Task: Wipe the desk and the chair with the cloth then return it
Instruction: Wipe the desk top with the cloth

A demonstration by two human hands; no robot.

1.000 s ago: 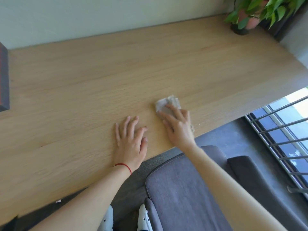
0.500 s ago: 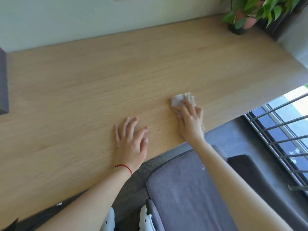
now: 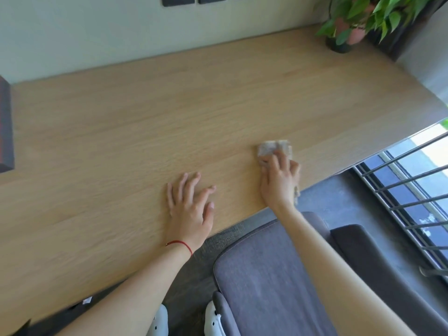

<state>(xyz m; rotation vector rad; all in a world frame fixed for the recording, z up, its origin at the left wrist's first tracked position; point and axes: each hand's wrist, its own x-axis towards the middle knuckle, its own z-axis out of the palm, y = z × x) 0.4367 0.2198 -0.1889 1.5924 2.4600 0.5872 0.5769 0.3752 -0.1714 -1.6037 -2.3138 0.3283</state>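
Right hand pressing a cloth on the wooden desk, left hand flat beside it.

The right hand (image 3: 280, 181) lies palm down on a crumpled pale grey cloth (image 3: 274, 147), its fingers spread over the fabric and pinning it to the desk (image 3: 145, 132) near the front edge; part of the cloth sticks out beyond the fingertips and a scrap shows at the heel of the hand. The left hand (image 3: 190, 209) rests open and empty on the desktop, fingers splayed, well apart from the right one, with a red string bracelet (image 3: 180, 244) at the wrist. Below the desk edge stands a grey upholstered chair (image 3: 266, 275). A potted plant (image 3: 349, 23) sits at the far right corner of the desk, and a dark box (image 3: 6, 127) at its left edge.
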